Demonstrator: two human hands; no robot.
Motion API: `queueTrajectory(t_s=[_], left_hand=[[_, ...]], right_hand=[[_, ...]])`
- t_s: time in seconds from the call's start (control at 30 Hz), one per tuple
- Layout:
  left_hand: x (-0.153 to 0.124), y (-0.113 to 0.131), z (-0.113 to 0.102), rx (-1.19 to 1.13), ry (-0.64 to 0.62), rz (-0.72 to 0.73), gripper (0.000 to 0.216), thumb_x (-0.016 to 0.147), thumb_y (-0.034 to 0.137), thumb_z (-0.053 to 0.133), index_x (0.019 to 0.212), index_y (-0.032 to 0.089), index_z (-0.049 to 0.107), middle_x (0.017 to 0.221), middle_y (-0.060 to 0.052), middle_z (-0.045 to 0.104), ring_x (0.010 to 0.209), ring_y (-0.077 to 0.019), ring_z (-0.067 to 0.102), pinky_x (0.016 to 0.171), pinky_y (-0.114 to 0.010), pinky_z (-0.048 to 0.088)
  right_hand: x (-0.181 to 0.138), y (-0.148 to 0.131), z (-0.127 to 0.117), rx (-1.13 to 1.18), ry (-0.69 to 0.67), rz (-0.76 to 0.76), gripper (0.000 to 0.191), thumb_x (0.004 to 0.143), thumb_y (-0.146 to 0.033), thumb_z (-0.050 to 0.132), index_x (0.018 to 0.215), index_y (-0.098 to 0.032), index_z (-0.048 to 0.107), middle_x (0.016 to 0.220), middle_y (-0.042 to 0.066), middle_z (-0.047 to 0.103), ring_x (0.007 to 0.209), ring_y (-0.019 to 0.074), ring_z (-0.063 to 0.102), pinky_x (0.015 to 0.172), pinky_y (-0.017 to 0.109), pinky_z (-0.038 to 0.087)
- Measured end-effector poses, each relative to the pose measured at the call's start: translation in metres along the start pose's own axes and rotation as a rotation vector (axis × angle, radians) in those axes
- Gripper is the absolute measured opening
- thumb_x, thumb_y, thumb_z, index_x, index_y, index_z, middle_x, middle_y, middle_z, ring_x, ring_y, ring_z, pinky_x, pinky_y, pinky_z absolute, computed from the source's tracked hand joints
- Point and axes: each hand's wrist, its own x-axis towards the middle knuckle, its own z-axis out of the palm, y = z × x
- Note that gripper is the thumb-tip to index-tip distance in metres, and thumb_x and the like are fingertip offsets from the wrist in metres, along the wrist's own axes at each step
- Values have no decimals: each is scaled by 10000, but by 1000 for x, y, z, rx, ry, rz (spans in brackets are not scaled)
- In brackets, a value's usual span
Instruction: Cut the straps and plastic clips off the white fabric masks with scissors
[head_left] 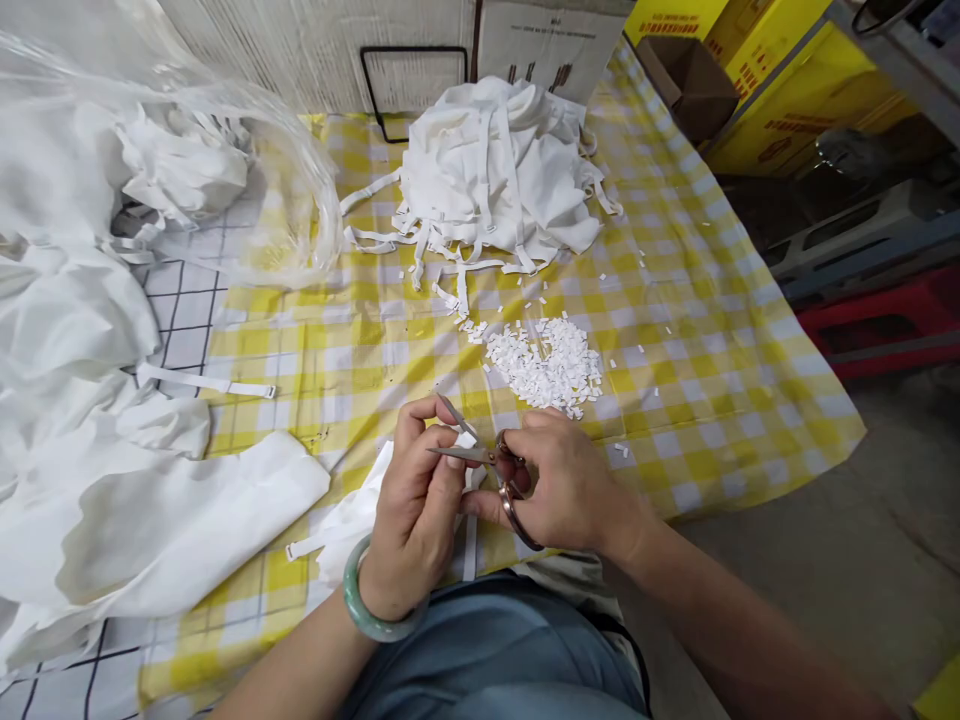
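Observation:
My right hand [566, 485] grips a pair of scissors [480, 460] whose blades are spread apart and point left. My left hand [416, 500], a green bangle [367, 605] on its wrist, pinches a white strap [469, 530] of a white cloth piece [352, 520] between the blades. Just beyond the hands lies a heap of small white cuttings [547, 365] on the yellow checked tablecloth [675, 330].
A pile of white cloth pieces with straps [495, 170] lies at the back. More white cloth [112, 500] and a clear plastic bag [187, 150] fill the left. Cardboard boxes [337, 50] stand behind; yellow boxes [810, 90] and a red stool [885, 320] sit right.

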Motion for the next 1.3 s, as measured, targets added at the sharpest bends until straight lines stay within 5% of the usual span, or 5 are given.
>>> queueTrajectory(t_s=[0.6,0.93,1.07,1.17,1.3], left_hand=[[7,5,4,111,-59,9,230,998,137,387,880,203,572,968,-59,469,1011,-200,429,890,-346,388],[19,6,13,99,-138,-71,262,1005,193,395,805,195,565,925,-77,500,1084,-213,449,900,-325,411],[12,19,-10,170,-177,-38,264,997,188,391,780,195,542,909,-85,536,1061,-219,501,880,-333,450],[-14,24,-41,474,-211,11,50,942,204,518,899,195,543,1109,-128,579,1131,-258,527,928,-390,469],[-67,11,-76,839,-221,72,586,794,171,672,1332,242,452,1397,-168,529,1236,-349,532,990,-506,486]], right_hand=[[-8,12,5,4,5,39,533,776,-614,680,511,-183,512,497,-18,494,528,107,409,604,267,319],[-19,31,-6,161,4,339,554,738,-612,710,509,-193,430,475,-46,420,475,86,354,467,238,259],[-24,33,-12,218,95,219,389,741,-526,746,857,-209,552,789,26,628,731,183,594,673,296,490],[-25,24,1,208,75,20,545,703,-433,803,1105,-231,495,1193,122,609,1145,296,573,973,455,478],[-23,-12,36,213,-122,-81,376,728,-166,697,1057,-214,520,1184,120,607,1143,294,561,963,432,478]])
